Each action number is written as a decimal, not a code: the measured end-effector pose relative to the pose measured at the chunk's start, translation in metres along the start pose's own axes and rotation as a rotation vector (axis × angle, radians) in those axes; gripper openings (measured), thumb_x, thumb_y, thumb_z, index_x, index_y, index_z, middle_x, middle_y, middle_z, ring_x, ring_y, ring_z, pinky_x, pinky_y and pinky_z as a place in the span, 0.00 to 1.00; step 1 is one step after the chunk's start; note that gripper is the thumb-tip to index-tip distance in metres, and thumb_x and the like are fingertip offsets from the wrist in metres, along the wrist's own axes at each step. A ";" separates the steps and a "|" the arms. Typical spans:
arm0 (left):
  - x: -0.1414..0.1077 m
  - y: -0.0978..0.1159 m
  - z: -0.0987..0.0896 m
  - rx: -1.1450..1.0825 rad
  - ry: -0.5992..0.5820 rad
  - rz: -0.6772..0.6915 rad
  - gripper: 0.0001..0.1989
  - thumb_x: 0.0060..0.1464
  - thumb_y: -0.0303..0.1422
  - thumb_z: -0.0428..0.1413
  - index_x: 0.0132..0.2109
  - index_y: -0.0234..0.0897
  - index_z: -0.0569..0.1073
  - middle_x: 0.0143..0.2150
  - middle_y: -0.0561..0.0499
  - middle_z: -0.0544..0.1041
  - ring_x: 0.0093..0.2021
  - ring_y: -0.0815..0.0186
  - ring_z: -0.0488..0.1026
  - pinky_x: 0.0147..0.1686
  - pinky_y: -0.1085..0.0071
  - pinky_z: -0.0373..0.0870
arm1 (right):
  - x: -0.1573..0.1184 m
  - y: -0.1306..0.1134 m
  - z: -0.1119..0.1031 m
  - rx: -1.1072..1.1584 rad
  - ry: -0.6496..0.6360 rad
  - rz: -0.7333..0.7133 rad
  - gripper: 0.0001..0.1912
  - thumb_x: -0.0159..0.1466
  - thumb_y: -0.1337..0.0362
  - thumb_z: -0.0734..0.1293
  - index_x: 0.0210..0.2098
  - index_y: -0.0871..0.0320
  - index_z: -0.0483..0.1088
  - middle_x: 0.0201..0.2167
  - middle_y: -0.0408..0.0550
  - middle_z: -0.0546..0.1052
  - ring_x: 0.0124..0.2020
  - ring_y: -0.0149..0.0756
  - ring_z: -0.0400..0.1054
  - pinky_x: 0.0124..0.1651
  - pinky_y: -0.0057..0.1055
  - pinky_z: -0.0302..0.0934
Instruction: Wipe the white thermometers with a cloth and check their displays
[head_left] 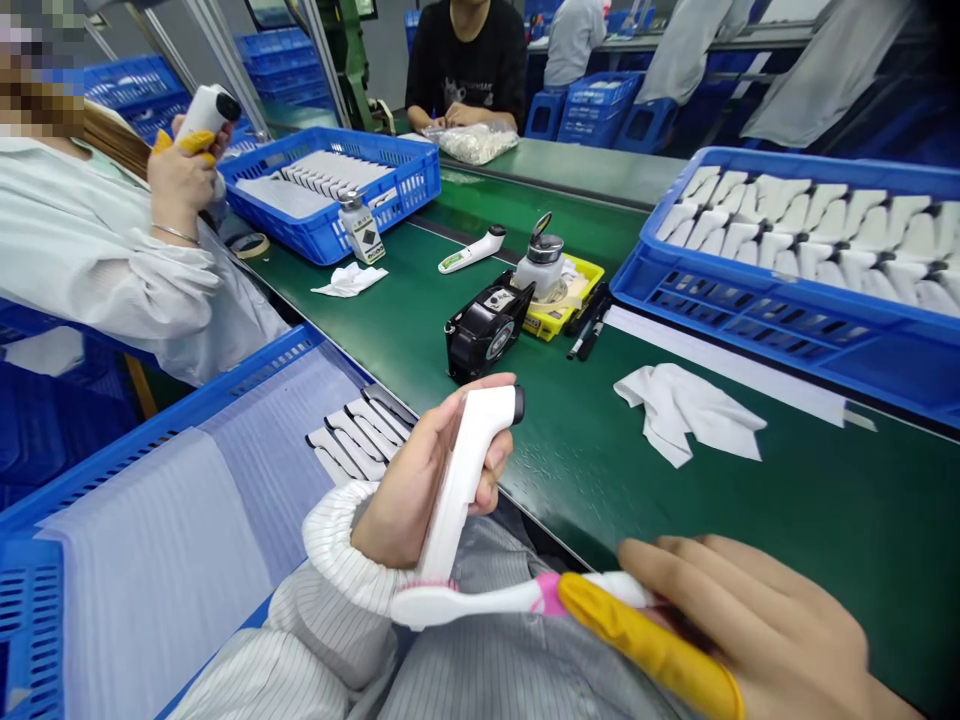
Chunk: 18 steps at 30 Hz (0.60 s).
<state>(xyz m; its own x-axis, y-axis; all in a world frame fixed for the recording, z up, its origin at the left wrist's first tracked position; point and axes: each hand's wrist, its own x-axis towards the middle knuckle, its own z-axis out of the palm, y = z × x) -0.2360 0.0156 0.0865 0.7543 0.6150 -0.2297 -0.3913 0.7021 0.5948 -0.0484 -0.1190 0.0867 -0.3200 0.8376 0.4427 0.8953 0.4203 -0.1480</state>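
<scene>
My left hand [420,460] is wrapped round a white forehead thermometer [466,465] with a black tip, tilted with the tip up and to the right. My right hand [757,610], one finger in a yellow finger cot, grips a white and pink toothbrush [495,600]. The toothbrush's bristles face up at the lower end of the thermometer and seem to touch it. Beyond my hands, a black tape dispenser [487,325] sits on the green bench. Another thermometer [472,250] lies farther back, and a white cloth [686,405] is on the right.
Blue crates of thermometers stand at the right [795,290] and far left [330,235]. A lined crate [180,500] with several thermometers is at my left. A pump bottle [541,265] in a yellow tray and a small bottle [361,230] stand on the bench. A co-worker's hand [184,180] holds a thermometer.
</scene>
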 end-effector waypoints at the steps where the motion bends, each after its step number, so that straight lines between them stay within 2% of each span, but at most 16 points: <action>1: 0.000 -0.001 0.000 0.001 -0.012 -0.003 0.21 0.67 0.42 0.39 0.55 0.39 0.69 0.26 0.52 0.67 0.18 0.75 0.63 0.17 0.83 0.62 | 0.001 0.008 0.001 -0.033 -0.001 0.015 0.16 0.74 0.63 0.50 0.39 0.50 0.66 0.21 0.41 0.72 0.19 0.32 0.66 0.24 0.28 0.56; 6: 0.001 -0.005 0.000 0.017 -0.027 0.000 0.26 0.67 0.46 0.35 0.55 0.39 0.70 0.26 0.51 0.68 0.17 0.75 0.64 0.17 0.83 0.62 | 0.006 0.040 0.003 -0.432 0.153 0.446 0.13 0.70 0.60 0.56 0.38 0.57 0.70 0.24 0.48 0.74 0.21 0.38 0.67 0.19 0.31 0.49; 8: 0.001 -0.004 0.000 0.015 -0.026 0.005 0.26 0.67 0.46 0.34 0.56 0.38 0.69 0.27 0.50 0.68 0.18 0.75 0.65 0.17 0.83 0.62 | 0.008 0.040 0.000 -0.494 0.204 0.511 0.14 0.70 0.59 0.56 0.38 0.58 0.69 0.25 0.49 0.74 0.20 0.38 0.66 0.19 0.31 0.48; 10: 0.002 -0.002 0.000 0.011 -0.022 0.016 0.25 0.67 0.46 0.35 0.56 0.38 0.69 0.27 0.51 0.67 0.18 0.76 0.64 0.17 0.83 0.60 | 0.007 0.035 -0.004 -0.469 0.212 0.517 0.16 0.72 0.57 0.55 0.38 0.57 0.69 0.24 0.47 0.73 0.20 0.37 0.66 0.19 0.30 0.49; 13: 0.002 -0.002 0.002 0.016 -0.035 0.017 0.25 0.68 0.45 0.35 0.55 0.38 0.69 0.27 0.52 0.66 0.18 0.76 0.63 0.17 0.83 0.59 | 0.005 0.029 -0.006 -0.418 0.198 0.439 0.19 0.72 0.53 0.53 0.36 0.55 0.69 0.21 0.44 0.72 0.19 0.34 0.66 0.17 0.28 0.50; 18: 0.005 -0.003 0.003 0.018 -0.020 0.000 0.24 0.68 0.44 0.35 0.56 0.37 0.67 0.27 0.52 0.67 0.18 0.75 0.62 0.17 0.83 0.59 | 0.007 0.031 0.005 -0.436 0.207 0.249 0.18 0.74 0.57 0.53 0.36 0.57 0.68 0.21 0.42 0.73 0.21 0.30 0.67 0.20 0.25 0.53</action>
<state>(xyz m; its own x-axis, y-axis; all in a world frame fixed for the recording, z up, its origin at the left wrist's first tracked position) -0.2298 0.0151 0.0860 0.7648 0.6075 -0.2143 -0.3819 0.6955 0.6087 -0.0244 -0.0985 0.0804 -0.0536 0.7885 0.6127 0.9959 -0.0028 0.0907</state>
